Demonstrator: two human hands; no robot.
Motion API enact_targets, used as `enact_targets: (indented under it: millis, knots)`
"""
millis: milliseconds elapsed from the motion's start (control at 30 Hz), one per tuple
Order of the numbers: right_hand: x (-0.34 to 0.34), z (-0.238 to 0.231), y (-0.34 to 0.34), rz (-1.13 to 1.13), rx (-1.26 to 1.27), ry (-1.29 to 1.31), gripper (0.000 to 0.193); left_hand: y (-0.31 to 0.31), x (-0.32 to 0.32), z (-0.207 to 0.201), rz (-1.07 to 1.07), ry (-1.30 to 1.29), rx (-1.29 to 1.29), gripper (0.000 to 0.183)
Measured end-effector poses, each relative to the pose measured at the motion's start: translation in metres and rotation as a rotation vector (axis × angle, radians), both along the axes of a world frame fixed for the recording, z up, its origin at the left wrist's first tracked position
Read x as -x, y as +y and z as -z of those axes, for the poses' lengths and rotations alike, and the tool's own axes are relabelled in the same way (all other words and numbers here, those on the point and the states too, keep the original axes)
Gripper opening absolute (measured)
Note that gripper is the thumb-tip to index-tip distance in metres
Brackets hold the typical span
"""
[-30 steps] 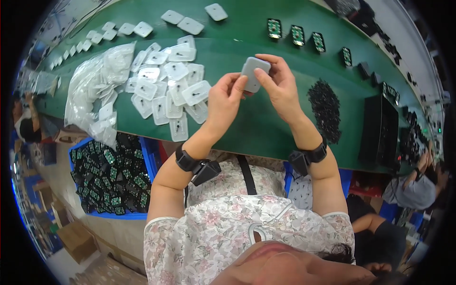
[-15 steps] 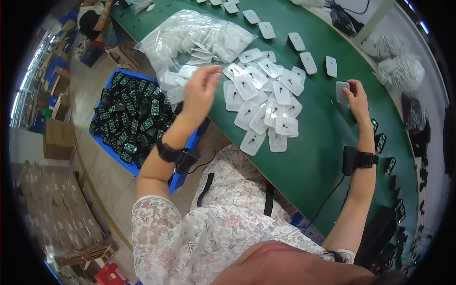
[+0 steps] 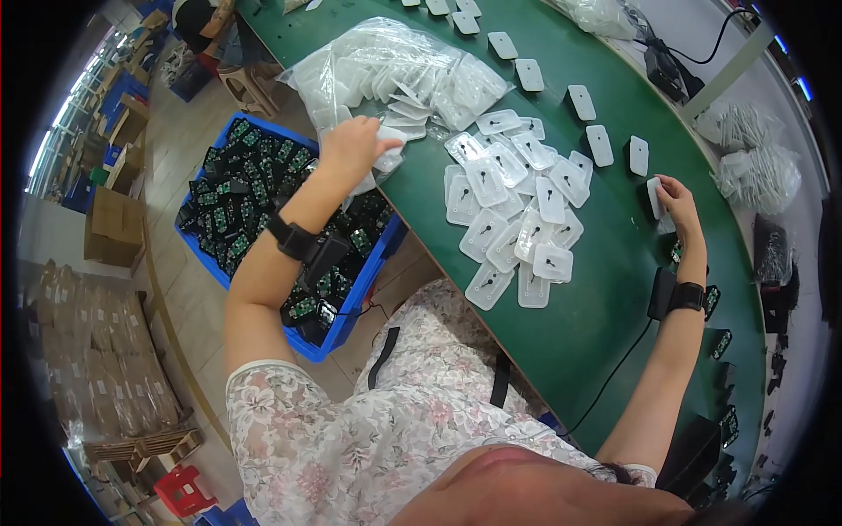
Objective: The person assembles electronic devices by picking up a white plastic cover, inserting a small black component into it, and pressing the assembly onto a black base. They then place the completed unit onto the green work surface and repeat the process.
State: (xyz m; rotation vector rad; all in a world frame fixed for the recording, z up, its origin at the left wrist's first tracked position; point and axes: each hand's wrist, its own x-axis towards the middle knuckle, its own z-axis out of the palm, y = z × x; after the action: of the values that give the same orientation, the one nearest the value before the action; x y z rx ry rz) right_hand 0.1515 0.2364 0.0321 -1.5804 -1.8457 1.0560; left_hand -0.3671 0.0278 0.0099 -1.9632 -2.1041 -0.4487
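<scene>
At the table's left edge, my left hand (image 3: 351,147) is closed, its fingers pinching a white plastic cover (image 3: 391,134) beside the bag's mouth. More loose covers partly lie under that hand. On the far right, my right hand (image 3: 681,209) grips the side of a white rounded-rectangular cover (image 3: 655,198), which sits on a dark housing. Between the hands spreads a pile of translucent white covers (image 3: 508,164), several with a small dark mark in the middle. A clear plastic bag (image 3: 351,53) full of white covers lies beyond my left hand.
A blue crate (image 3: 303,346) of black housings with green circuit boards stands left of the green table (image 3: 605,351). White-topped units (image 3: 598,145) form a row along the far side. Open housings (image 3: 721,344) line the right edge. A black cable (image 3: 605,392) trails from my right wrist.
My left hand has gone from hovering open near the pile to pinching a cover by the bag. The cover at my right hand has tilted onto a dark housing. The whole view has shifted.
</scene>
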Motion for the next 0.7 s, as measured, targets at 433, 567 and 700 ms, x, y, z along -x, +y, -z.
enact_targets:
  millis: [433,567,700]
  knots:
    - [-0.037,-0.061,-0.129,0.074,-0.441,-0.143,0.03,0.011,0.003,0.007,-0.181,0.14,0.133,0.017]
    - [-0.081,-0.058,-0.218,0.193,-0.423,-0.63,0.026,0.011,0.014,-0.02,-0.002,-0.155,-0.371,0.015]
    - [-0.1,-0.033,-0.291,0.411,-0.192,-0.8,0.03,0.019,-0.05,-0.049,0.287,-1.186,-0.143,0.013]
